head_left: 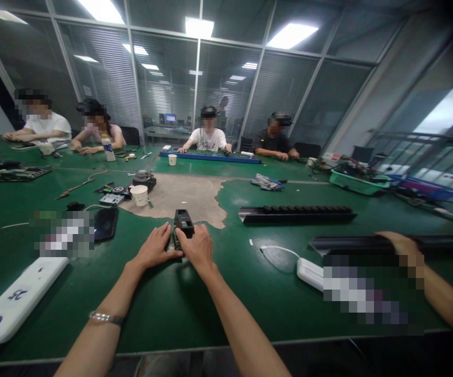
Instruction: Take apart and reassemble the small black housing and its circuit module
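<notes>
Right hand [199, 243] curls around the near right side of a small black housing [183, 221] in the head view, thumb against its near face and fingers along its right flank, so it looks gripped. Left hand [156, 243] lies low beside it on the green table [258, 309], fingers stretched forward and thumb reaching across toward the foot of the housing; whether it pinches or merely steadies the sliver of green board [177, 242] showing there, I cannot tell. What seems to matter most is how the housing sits between the two: just ahead of the thumbs, its long axis running away from the body and leaning slightly leftward at the far end, with the right hand closer and touching, the board on the left hand's side. The housing stands at the near edge of a tan bare patch [179, 193], well apart from the paper cup [139, 196] to its left. Its lower part is hidden by the right thumb and knuckles, and how it meets the board is too dark to make out. Far right, a neighbour's hand [399, 243] rests on a black rail [348, 244] (another person's, not part of this pair), its wrist blurred by pixel blocks and the rail's far end cut off by the frame.
</notes>
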